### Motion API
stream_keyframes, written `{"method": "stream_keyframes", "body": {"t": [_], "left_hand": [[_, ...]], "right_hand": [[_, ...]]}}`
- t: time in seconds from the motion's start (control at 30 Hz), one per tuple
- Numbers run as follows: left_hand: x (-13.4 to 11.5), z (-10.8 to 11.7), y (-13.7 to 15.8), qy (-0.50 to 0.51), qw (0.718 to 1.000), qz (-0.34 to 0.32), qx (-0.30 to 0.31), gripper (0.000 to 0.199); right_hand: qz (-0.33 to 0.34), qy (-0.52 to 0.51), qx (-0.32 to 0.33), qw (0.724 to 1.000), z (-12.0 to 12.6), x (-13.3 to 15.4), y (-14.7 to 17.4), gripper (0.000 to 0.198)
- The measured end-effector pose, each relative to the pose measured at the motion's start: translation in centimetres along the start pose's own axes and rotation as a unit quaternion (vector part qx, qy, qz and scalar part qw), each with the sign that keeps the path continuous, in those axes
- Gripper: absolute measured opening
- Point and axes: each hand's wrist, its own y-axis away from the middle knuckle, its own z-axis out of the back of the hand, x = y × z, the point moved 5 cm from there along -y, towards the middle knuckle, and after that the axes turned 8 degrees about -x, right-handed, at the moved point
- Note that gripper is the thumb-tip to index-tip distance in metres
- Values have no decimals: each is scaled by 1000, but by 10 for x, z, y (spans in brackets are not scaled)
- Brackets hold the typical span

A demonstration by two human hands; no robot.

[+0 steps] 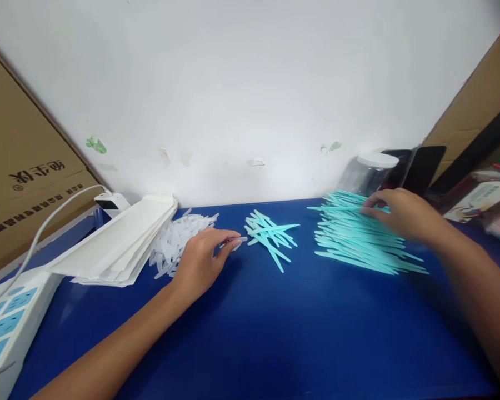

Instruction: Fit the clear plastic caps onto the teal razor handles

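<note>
My left hand [206, 255] is closed in a pinch on a small translucent plastic strip [242, 239], held just left of the middle pile. Behind that hand spreads a heap of similar clear strips [166, 250]. A small pile of turquoise plastic sticks [270, 230], some crossing each other, lies at the middle of the blue table. Over on the right, my right hand [394, 210] has its thumb and fingers pinched on a turquoise stick [341, 208] at the far side of a larger pile of turquoise sticks [354, 244]. The fingers partly hide that stick's right end.
White paper sleeves [120, 244] are stacked left of the clear strips, near a power strip [25, 322] and a white charger [112, 203]. A white-lidded jar [370, 169] and a labelled bottle [481, 191] stand at right. Cardboard [29, 166] flanks the blue table [275, 344].
</note>
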Motion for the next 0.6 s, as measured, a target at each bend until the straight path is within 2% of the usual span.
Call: {"method": "stream_keyframes", "body": {"t": [0.13,0.2,0.3,0.43,0.5,0.6], "left_hand": [[2,0,0,2,1000,11,-1,20],[2,1,-1,17,1000,25,-7,19],[5,0,-2,70,993,96,-8,17],[8,-2,-3,177,966,190,-5,18],[7,-2,-3,213,955,207,-7,21],[7,-3,-3,233,948,217,-9,22]], "right_hand": [[-27,-43,-14,999,9,6,1,27],[-33,-86,-31,995,15,15,3,41],[-13,-212,-33,977,22,39,10,61],[11,-377,59,924,18,79,26,53],[17,-414,113,903,14,96,34,49],[26,-424,157,892,10,112,41,49]]}}
